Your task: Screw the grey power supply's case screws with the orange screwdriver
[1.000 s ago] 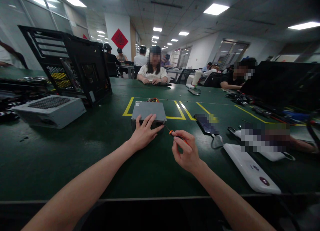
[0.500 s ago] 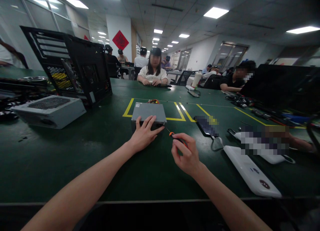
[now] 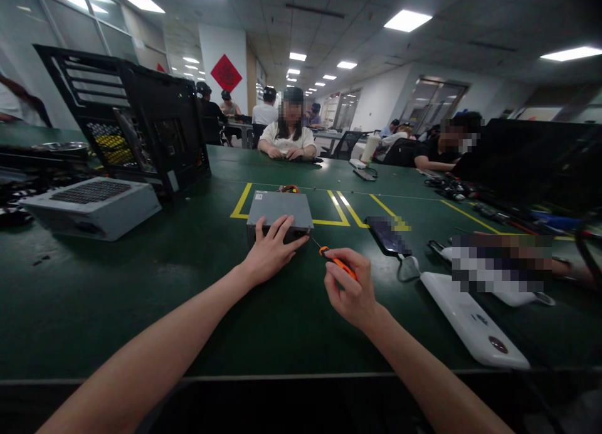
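Note:
A grey computer power supply unit [image 3: 282,206] sits on the green table in front of me, with coloured wires [image 3: 288,189] at its far side. My left hand [image 3: 269,252] grips its near top edge, fingers spread over the top and thumb along the front. My right hand [image 3: 350,288] pinches an orange and black screwdriver [image 3: 342,266] between thumb and fingers. The thin shaft points up-left to the unit's near right corner. Whether the tip touches a screw is too small to tell.
A black computer case [image 3: 164,127] and another grey power supply [image 3: 101,208] stand left. To the right lie a phone [image 3: 386,236] and a white power bank [image 3: 470,318] with a cable. A person [image 3: 288,136] sits opposite; another person's blurred hand is at far right.
The screwdriver's handle has turned in my right hand and shows more orange, with the fingers slightly shifted. My left hand and the power supply stay put. The other person's hand at right has moved slightly.

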Demonstrator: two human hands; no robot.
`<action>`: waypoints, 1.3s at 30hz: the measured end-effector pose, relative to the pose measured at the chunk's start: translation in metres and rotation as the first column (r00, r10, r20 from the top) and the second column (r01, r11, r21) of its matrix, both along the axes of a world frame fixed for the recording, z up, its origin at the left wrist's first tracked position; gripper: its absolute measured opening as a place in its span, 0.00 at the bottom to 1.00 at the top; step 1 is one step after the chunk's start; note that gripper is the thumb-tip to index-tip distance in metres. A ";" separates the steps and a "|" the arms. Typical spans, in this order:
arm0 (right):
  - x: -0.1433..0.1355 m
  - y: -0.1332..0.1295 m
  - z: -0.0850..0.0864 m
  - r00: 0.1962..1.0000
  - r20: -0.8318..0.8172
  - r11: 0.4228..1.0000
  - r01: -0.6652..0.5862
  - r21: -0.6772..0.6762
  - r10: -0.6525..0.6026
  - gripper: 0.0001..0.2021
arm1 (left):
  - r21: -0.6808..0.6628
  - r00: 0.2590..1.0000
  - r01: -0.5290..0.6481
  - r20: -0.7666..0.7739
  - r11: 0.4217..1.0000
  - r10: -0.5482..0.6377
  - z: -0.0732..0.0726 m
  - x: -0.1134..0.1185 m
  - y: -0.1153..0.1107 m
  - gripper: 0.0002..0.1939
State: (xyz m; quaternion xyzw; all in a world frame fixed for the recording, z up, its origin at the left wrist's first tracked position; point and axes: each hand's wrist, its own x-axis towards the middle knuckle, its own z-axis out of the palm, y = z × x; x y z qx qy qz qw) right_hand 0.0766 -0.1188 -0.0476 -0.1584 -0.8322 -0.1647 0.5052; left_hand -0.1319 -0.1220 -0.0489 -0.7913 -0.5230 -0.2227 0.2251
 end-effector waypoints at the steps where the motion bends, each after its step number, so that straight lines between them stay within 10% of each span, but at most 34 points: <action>1: 0.000 0.000 0.000 1.000 -0.006 1.000 -0.005 -0.001 0.005 0.26 | 0.000 1.000 -0.004 -0.004 1.000 0.004 0.000 0.000 0.000 0.25; 39: 0.003 0.002 -0.004 0.997 -0.065 0.999 -0.047 0.027 0.049 0.24 | 0.013 1.000 -0.019 -0.019 1.000 0.019 -0.002 0.001 0.001 0.25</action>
